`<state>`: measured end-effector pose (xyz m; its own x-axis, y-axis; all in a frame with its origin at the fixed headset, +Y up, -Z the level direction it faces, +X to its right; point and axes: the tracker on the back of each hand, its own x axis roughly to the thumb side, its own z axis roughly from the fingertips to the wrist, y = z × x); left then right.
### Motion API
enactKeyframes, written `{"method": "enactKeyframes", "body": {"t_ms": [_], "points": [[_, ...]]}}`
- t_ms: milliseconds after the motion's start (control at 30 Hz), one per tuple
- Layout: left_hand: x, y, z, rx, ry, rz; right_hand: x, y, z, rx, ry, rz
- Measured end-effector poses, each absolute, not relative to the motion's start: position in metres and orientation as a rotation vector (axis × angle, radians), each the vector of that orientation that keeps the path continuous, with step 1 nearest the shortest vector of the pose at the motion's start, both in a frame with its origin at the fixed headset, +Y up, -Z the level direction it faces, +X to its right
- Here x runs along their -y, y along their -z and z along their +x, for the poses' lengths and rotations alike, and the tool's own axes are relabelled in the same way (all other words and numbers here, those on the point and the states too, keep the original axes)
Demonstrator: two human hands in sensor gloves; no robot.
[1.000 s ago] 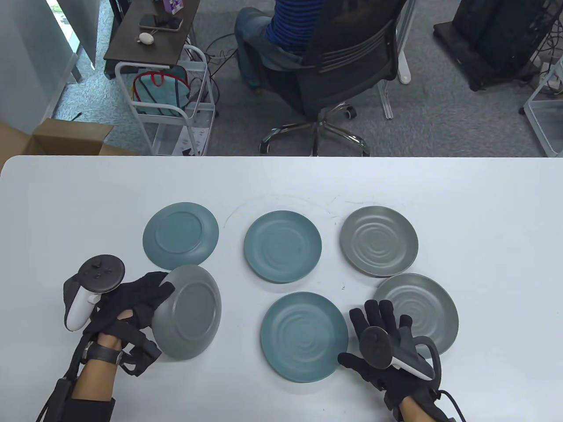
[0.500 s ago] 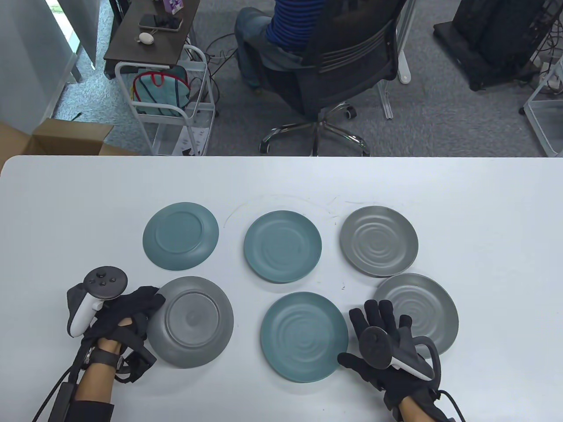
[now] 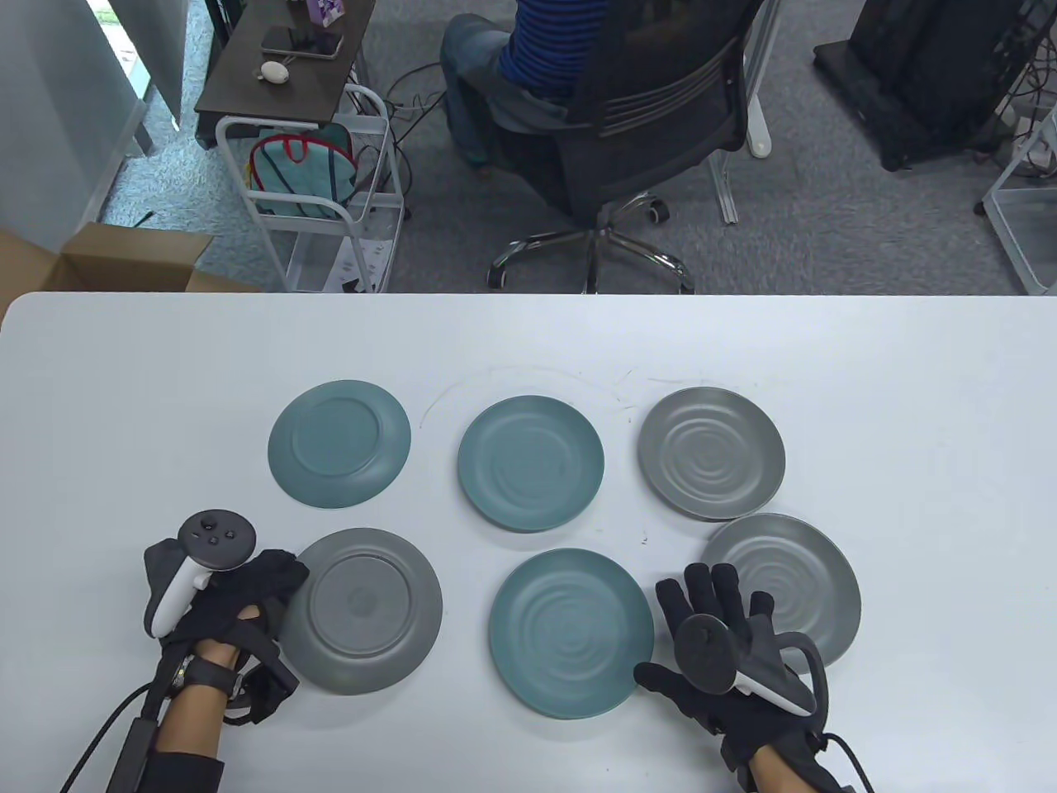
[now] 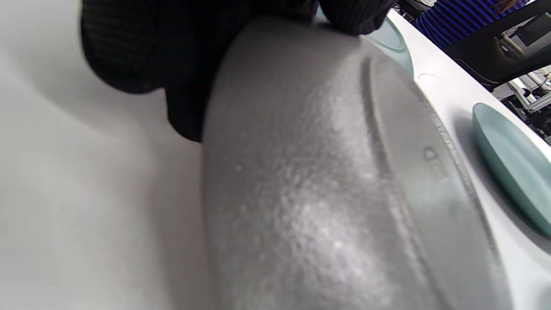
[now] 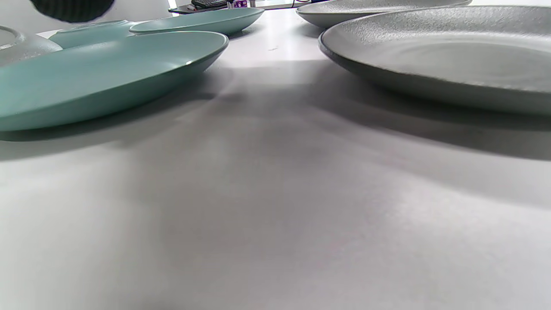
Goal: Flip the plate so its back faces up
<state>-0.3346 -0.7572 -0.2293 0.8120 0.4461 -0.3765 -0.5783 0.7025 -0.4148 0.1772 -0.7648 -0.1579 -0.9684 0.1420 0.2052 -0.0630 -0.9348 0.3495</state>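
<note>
My left hand (image 3: 248, 591) touches the left rim of the grey plate (image 3: 363, 610), which lies back up at the near left of the table (image 3: 908, 396); I cannot tell whether the fingers (image 4: 142, 47) grip it. My right hand (image 3: 727, 644) rests flat, fingers spread.

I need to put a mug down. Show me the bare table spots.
Bare: the wide strip of table behind the far plates, the right end past the grey plates, the left end. Crowded: the middle, with six plates close together and both hands at the near edge.
</note>
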Motion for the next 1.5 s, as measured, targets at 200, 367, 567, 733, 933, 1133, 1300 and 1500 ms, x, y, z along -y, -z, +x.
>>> {"method": "enactKeyframes", "body": {"t_ms": [200, 367, 567, 733, 933, 1133, 1300, 1500], "points": [[0.762, 0.228, -0.332, -0.268, -0.513, -0.540, 0.765, 0.158, 0.177, -0.522, -2.971, 0.349], [0.765, 0.228, -0.330, -0.276, -0.466, -0.535, 0.765, 0.157, 0.177, -0.519, -2.970, 0.349], [0.764, 0.229, -0.326, -0.289, -0.414, -0.538, 0.765, 0.157, 0.177, -0.515, -2.969, 0.350], [0.762, 0.230, -0.320, -0.292, -0.284, -0.522, 0.765, 0.157, 0.176, -0.513, -2.967, 0.351], [0.761, 0.232, -0.311, -0.296, -0.193, -0.506, 0.765, 0.157, 0.176, -0.511, -2.968, 0.354], [0.762, 0.232, -0.303, -0.285, -0.084, -0.486, 0.765, 0.156, 0.176, -0.508, -2.967, 0.360], [0.762, 0.233, -0.298, -0.281, -0.041, -0.485, 0.765, 0.156, 0.174, -0.510, -2.968, 0.367], [0.756, 0.235, -0.292, -0.268, -0.047, -0.472, 0.766, 0.156, 0.173, -0.509, -2.967, 0.374]]}}
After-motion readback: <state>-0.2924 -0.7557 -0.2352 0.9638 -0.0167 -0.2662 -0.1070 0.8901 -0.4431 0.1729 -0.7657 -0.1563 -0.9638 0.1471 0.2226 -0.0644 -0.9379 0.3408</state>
